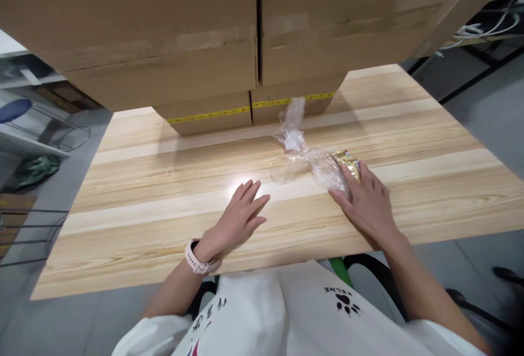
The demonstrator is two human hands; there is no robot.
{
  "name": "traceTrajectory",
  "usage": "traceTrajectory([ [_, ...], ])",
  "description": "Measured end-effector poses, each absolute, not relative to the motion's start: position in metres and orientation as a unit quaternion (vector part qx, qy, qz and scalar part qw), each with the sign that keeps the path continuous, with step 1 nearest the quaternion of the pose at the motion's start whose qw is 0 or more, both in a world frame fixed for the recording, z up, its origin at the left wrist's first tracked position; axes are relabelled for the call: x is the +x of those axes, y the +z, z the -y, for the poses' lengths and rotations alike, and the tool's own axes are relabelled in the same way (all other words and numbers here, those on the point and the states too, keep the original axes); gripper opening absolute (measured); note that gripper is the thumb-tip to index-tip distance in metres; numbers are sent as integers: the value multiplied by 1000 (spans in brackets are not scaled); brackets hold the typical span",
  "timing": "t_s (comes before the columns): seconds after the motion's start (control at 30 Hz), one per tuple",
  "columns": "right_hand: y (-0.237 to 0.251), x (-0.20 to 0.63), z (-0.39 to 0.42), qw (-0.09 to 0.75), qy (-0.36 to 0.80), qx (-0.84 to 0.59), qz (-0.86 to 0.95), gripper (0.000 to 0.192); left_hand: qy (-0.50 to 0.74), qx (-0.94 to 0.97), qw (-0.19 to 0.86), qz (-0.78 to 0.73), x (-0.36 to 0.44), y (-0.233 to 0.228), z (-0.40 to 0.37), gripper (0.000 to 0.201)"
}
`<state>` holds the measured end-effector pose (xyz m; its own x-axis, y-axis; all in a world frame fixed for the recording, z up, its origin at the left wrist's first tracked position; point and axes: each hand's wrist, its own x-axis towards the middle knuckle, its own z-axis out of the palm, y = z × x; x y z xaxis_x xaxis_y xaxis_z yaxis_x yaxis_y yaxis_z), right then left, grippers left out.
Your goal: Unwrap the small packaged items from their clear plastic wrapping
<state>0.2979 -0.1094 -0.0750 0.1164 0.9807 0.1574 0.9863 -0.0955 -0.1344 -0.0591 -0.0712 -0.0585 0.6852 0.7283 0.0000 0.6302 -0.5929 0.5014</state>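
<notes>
Gold packet [347,162] and crumpled clear wrap [325,169] were on the wooden table [164,222], right of centre, directly at the fingers of the right hand [368,203]. Right hand clearly the nearer: palm down, fingers moderately spread and a bit bent, index over the packet, thumb at the wrap's near edge. Contact looked likely; whether it actually had a grip or just rested there, could not tell. Left hand [240,213] lay off to the left, palm down just over or on the table, fingers extended and loosely apart, nothing in it; pink wristband [198,260] on that wrist. From the left hand, packet and wrap were to the right and slightly farther from the body, with bare tabletop between. From the right hand they were ahead and a little left. The wrap's long axis ran on a diagonal, far-left to near-right, its near end by the right thumb. Packet sat on the wrap's right side, far edge showing, the rest partly behind fingers, so its own long axis was unclear. Beyond the wrap's far-left end, a second plastic piece [293,126] pointed away from the body toward the cardboard boxes [164,23]; joined to the wrap or merely touching, could not tell. A faint clear round item [279,171] was just left of the wrap, between the two hands but nearer the plastic; too transparent to identify.
</notes>
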Motion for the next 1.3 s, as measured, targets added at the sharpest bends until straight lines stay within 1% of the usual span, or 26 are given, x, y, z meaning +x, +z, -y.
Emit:
traceTrajectory([
  [0.1,-78,317,93,100,-19,-756,647,63,102,891,228,-379,-59,-60,70,52],
  [0.27,-83,363,41,133,-14,-806,577,64,96,893,227,-375,-60,-61,69,53],
  [0.47,-77,402,-45,207,-8,-875,438,63,111,894,222,-373,-60,-62,70,51],
  [0.6,-62,409,-113,210,29,-920,331,61,115,897,213,-370,-60,-67,68,52],
  [0.67,-55,409,-143,202,49,-922,327,66,117,899,209,-366,-61,-69,66,51],
  [0.73,-50,406,-162,194,79,-908,364,79,120,899,211,-365,-61,-71,65,50],
  [0.8,-49,401,-167,187,106,-880,423,91,119,895,219,-370,-61,-69,63,50],
  [0.87,-53,397,-157,170,115,-841,500,94,114,891,228,-377,-58,-64,61,49],
  [0.97,-67,392,-134,144,102,-796,579,83,110,891,246,-366,-38,-55,55,50],
  [1.07,-81,394,-131,171,73,-801,569,64,145,899,256,-324,4,-51,40,59],
  [1.1,-85,396,-137,188,62,-809,554,59,172,899,247,-319,22,-52,32,60],
  [1.17,-89,400,-156,224,47,-831,506,50,234,885,207,-346,59,-54,11,55],
  [1.23,-89,404,-181,258,40,-848,461,47,288,859,162,-391,92,-56,-15,51],
  [1.3,-85,406,-204,280,35,-852,441,46,315,836,127,-432,118,-57,-41,50],
])
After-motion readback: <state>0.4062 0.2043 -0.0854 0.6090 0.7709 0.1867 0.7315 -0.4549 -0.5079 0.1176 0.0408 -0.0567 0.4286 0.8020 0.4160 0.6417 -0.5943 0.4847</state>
